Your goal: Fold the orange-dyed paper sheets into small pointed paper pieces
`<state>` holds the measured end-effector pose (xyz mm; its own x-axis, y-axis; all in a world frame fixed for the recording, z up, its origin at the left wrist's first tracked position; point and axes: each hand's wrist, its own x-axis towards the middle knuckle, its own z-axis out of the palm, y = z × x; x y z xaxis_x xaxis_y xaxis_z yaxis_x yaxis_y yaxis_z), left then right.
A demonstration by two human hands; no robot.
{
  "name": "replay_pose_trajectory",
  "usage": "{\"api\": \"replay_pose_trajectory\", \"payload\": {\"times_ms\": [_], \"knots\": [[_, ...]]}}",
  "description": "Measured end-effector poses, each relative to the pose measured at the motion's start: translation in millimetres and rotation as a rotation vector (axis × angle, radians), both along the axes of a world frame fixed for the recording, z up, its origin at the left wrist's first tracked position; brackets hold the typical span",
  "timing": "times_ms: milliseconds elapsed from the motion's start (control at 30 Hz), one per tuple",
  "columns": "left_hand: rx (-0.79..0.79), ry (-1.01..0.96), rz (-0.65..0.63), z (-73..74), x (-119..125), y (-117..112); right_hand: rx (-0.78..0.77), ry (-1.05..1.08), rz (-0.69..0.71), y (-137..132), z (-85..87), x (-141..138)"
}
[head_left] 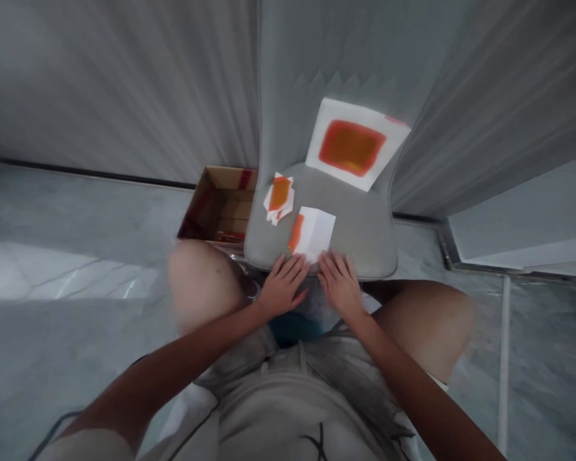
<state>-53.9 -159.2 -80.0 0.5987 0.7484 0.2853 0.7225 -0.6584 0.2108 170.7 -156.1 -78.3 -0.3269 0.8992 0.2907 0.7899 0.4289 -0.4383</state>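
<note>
A creased white paper sheet (317, 232) with an orange patch along its left side lies near the front edge of the grey chair seat (360, 237). My left hand (284, 285) rests at the sheet's lower left corner, fingers stretched out. At its lower right edge lies my right hand (340, 282), its fingers also extended and flat. Neither hand is wrapped around anything. Left of the sheet sits a small pile of orange and white folded paper pieces (280, 195). Behind, a larger white packet (352, 146) with an orange-brown square leans against the chair back.
An open cardboard box (221, 211) stands on the floor left of the chair. Grey curtains (139, 83) hang behind on both sides. My knees flank the seat, and a pale panel (528, 218) stands at the right.
</note>
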Motion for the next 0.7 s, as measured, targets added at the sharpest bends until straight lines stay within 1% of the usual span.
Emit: {"api": "replay_pose_trajectory", "payload": {"times_ms": [267, 400, 467, 567, 700], "knots": [[0.005, 0.125, -0.093, 5.1, -12.1, 7.7, 0.044, -0.163, -0.042, -5.5, 3.8, -8.0], [0.002, 0.156, -0.139, 5.8, -17.4, 10.3, 0.048, -0.211, -0.075, -6.5, 1.8, -10.1], [0.010, 0.147, -0.142, 5.3, -17.2, 10.5, 0.060, -0.195, -0.073, -5.5, -1.2, -9.5], [0.025, 0.103, -0.103, 4.1, -13.2, 10.2, 0.070, -0.151, -0.053, -2.4, -5.8, -7.0], [0.020, -0.010, -0.066, 3.4, -9.1, 13.2, 0.079, -0.142, -0.019, 2.3, -8.3, -3.3]]}}
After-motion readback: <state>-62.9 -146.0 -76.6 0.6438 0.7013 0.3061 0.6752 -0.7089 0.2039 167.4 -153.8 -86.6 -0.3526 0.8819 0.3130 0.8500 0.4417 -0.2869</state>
